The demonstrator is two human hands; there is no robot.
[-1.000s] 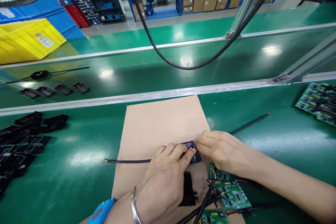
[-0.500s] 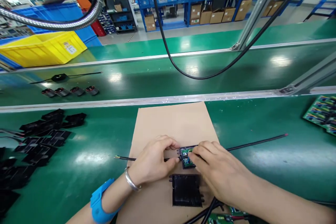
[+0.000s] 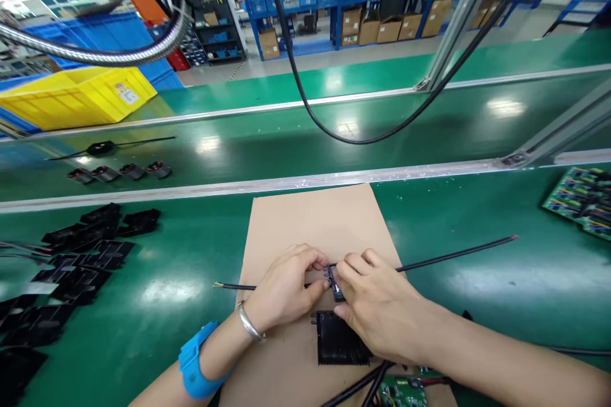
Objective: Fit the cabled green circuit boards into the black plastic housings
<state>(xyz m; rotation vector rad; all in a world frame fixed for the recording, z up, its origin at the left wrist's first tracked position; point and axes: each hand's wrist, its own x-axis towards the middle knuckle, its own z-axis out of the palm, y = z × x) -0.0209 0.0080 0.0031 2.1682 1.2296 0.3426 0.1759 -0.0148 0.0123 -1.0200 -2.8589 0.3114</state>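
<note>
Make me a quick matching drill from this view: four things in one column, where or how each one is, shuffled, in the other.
Things
1. Right hand
2. Left hand
3. Single black shell
4. Yellow bin

Places or states
A. At the upper left, beyond the near bench
B. On the cardboard, nearer the wearer than the small case
C. Over the small case, covering its right part
D. Silver bracelet at its wrist

Pairs: 1-C, 2-D, 3-B, 4-A

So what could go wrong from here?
The long black red-tipped cable might snag and perhaps tug the small black plastic case. The right hand, partly hiding the flat black plastic shell, could knock it. The green circuit board close by might get brushed.
</note>
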